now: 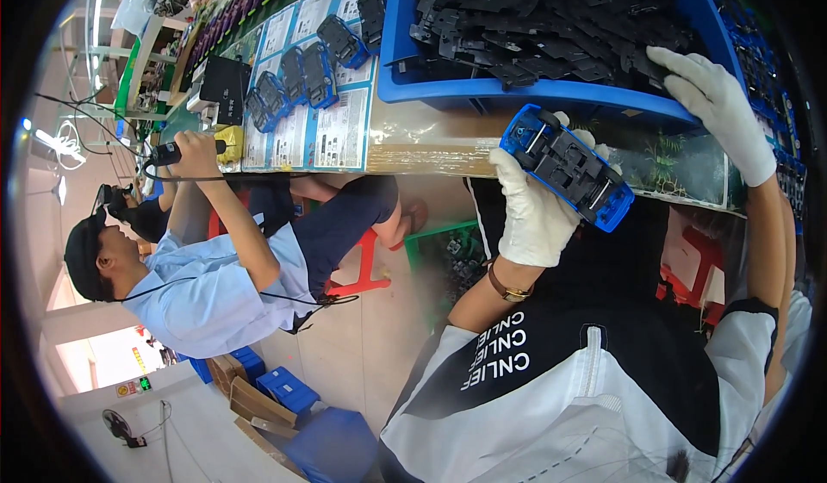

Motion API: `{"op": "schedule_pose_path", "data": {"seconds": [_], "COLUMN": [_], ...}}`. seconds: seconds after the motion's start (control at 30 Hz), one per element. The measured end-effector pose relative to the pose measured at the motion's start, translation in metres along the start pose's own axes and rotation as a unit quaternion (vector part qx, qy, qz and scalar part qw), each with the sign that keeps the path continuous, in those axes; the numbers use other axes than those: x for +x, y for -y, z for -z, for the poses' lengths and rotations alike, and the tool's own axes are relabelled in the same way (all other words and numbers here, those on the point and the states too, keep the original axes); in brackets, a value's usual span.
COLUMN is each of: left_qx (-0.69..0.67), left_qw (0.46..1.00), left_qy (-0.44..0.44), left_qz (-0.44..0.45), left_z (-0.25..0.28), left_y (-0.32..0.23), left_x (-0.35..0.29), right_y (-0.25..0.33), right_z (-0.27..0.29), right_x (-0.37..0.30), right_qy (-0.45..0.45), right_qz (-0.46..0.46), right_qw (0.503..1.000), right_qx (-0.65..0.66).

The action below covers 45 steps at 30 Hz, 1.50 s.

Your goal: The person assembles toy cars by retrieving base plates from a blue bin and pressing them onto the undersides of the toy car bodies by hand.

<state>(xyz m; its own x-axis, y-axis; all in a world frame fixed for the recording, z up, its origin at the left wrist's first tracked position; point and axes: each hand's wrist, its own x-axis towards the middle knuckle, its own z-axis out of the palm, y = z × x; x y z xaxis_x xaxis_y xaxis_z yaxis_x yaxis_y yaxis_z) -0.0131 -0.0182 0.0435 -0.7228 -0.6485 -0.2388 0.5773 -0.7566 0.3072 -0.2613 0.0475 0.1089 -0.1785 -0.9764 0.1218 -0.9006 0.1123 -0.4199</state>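
My left hand (pixel 536 211), in a white glove with a brown wristwatch below it, grips a blue toy-car chassis (pixel 568 166) with black inner parts, held just in front of the workbench edge. My right hand (pixel 713 95), also gloved in white, reaches into a blue plastic bin (pixel 482 93) on the bench. Its fingers lie spread on the heap of flat black plastic parts (pixel 551 18) that fills the bin, with nothing visibly grasped.
A co-worker (pixel 207 285) in a light blue shirt and black cap sits to my left, holding a black corded tool (pixel 172 151) at the bench. Several blue car bodies (pixel 310 69) lie on printed sheets there. Red stools (pixel 366 263) and blue crates (pixel 289 388) stand on the floor.
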Motion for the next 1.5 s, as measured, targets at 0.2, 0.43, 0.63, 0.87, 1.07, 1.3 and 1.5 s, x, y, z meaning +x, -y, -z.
{"op": "schedule_pose_path", "data": {"seconds": [0.2, 0.43, 0.63, 0.87, 1.07, 1.3, 1.5], "left_qx": [0.036, -0.021, 0.059, 0.178, 0.114, 0.078, 0.021], "left_qw": [0.999, 0.999, 0.992, 0.971, 0.984, 0.994, 0.994], "left_qy": [-0.019, 0.020, 0.029, 0.067, 0.084, 0.017, -0.015], "left_qz": [-0.022, -0.027, -0.107, -0.147, -0.105, -0.072, -0.104], "left_z": [-0.006, 0.016, 0.001, 0.016, 0.018, 0.022, 0.020], "left_y": [0.005, 0.017, 0.030, 0.034, 0.040, 0.033, 0.021], "left_x": [-0.001, 0.003, 0.001, 0.000, -0.001, 0.006, 0.011], "right_y": [0.002, 0.075, 0.117, 0.122, 0.128, 0.132, 0.100], "right_z": [0.003, -0.006, -0.058, -0.079, -0.088, -0.083, -0.092], "right_x": [-0.009, -0.033, -0.054, -0.051, -0.050, -0.052, -0.075], "right_qy": [-0.064, -0.210, -0.208, -0.229, -0.243, -0.183, -0.247], "right_qz": [0.000, 0.023, 0.082, 0.073, 0.049, 0.043, 0.002], "right_qw": [0.992, 0.974, 0.971, 0.965, 0.957, 0.970, 0.961], "right_qx": [-0.104, -0.079, -0.083, -0.103, -0.150, -0.156, 0.128]}}
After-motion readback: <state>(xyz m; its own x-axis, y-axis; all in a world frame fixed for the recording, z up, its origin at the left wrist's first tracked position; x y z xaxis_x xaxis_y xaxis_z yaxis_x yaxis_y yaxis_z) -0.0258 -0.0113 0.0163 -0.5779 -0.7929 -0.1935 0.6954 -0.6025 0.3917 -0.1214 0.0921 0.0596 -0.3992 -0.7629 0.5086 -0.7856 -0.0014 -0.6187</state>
